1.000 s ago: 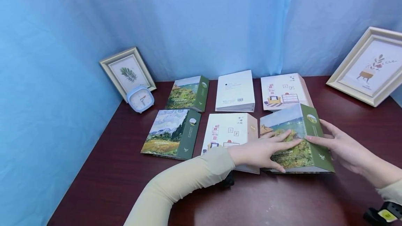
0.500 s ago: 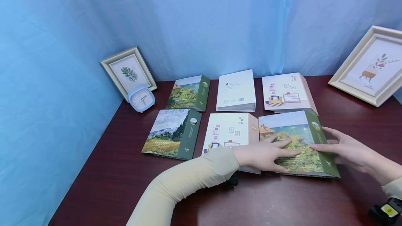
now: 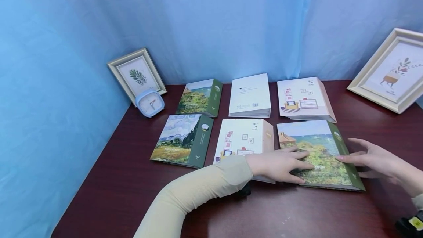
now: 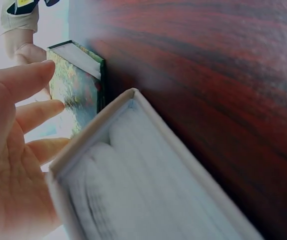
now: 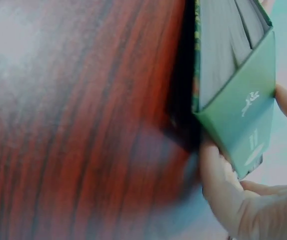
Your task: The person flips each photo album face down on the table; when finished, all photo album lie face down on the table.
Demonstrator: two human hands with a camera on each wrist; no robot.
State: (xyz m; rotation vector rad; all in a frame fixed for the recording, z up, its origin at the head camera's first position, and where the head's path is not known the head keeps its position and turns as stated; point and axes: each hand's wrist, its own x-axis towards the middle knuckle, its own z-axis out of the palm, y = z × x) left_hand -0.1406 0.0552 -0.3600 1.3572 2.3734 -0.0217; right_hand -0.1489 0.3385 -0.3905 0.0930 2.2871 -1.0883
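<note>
A photo album (image 3: 318, 146) with a seaside painting on its cover and a green spine lies at the front right of the table, under both hands. My left hand (image 3: 281, 165) rests on the cover's left side with its fingers spread. At the spine, my right hand (image 3: 380, 162) holds the album, the thumb on the cover. The right wrist view shows its other fingers low along the green spine (image 5: 246, 112). Left of this album, partly covered by my left forearm, lies a white photo album (image 3: 239, 133); its page edges (image 4: 148, 175) fill the left wrist view's lower part.
Behind lie a green-spined album (image 3: 198, 98), a white album (image 3: 249, 94) and an album with a room drawing (image 3: 305, 98). A landscape album (image 3: 181, 140) lies front left. A blue clock (image 3: 150, 103) and picture frames (image 3: 120, 65) stand at the dark red table's (image 3: 109, 179) back.
The seaside album, raised and tilted earlier, has come down and shifted slightly right and toward me. My right hand has moved right with it; the left hand stays on its cover.
</note>
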